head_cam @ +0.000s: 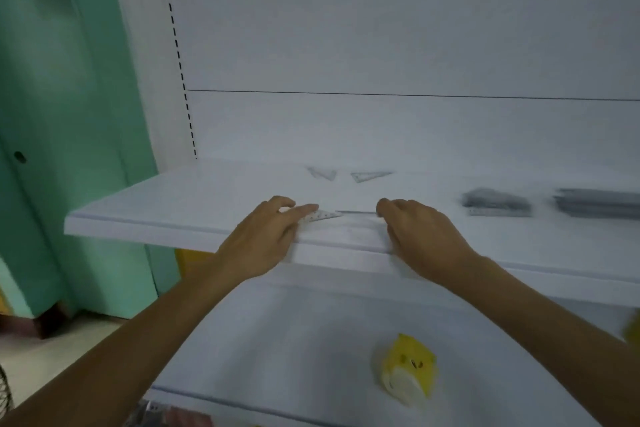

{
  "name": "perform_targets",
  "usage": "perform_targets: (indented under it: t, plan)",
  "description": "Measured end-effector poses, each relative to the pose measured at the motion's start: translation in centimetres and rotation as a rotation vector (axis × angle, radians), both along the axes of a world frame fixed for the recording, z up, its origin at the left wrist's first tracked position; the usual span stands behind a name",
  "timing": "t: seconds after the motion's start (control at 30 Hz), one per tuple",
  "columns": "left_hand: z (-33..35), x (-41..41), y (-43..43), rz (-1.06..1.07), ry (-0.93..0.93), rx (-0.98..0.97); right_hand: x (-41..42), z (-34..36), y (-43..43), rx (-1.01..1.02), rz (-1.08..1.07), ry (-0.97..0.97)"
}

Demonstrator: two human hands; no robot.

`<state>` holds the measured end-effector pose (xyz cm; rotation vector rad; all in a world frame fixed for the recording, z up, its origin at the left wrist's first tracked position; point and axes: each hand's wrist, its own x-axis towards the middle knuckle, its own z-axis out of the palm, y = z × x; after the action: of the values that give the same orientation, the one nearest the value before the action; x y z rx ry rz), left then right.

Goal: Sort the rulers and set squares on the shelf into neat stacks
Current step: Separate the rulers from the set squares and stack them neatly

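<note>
A small see-through set square [323,216] lies flat under the left hand's [263,236] fingers; a thin ruler [356,212] lies just beside it, its far end at the right hand [415,232]; two clear set squares [370,176] lie flat behind both hands; two grey stacks [495,203] sit out past the right hand.

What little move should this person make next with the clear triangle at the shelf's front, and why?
Probably pick up the set square under the left hand and carry it to the grey stack on the right. Its fingers rest on it, stacks lie there, and more set squares lie loose further back.
</note>
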<state>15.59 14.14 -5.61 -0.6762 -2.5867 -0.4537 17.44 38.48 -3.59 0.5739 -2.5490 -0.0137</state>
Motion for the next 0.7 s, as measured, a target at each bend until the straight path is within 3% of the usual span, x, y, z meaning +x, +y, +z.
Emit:
perform_targets:
  t: [0.13,0.23,0.33,0.53,0.7]
  plan:
    - [1.1,-2.9,4.2,-0.048,-0.114,0.134,-1.3,0.3,5.6,-0.102,-0.158,0.010]
    - [2.2,-4.9,7.8,-0.131,-0.163,0.200,-2.2,0.6,10.3,-0.361,-0.128,-0.028]
    - [2.5,-6.2,11.6,-0.217,-0.201,0.297,-2.9,0.5,14.7,-0.489,-0.157,0.013]
    - [1.5,-7.7,17.1,-0.266,-0.280,0.333,-5.9,-0.5,21.2,-0.452,-0.268,-0.039]
    - [1.8,-8.7,20.3,-0.219,-0.264,0.366,-8.9,0.0,23.1,-0.425,-0.201,-0.076]
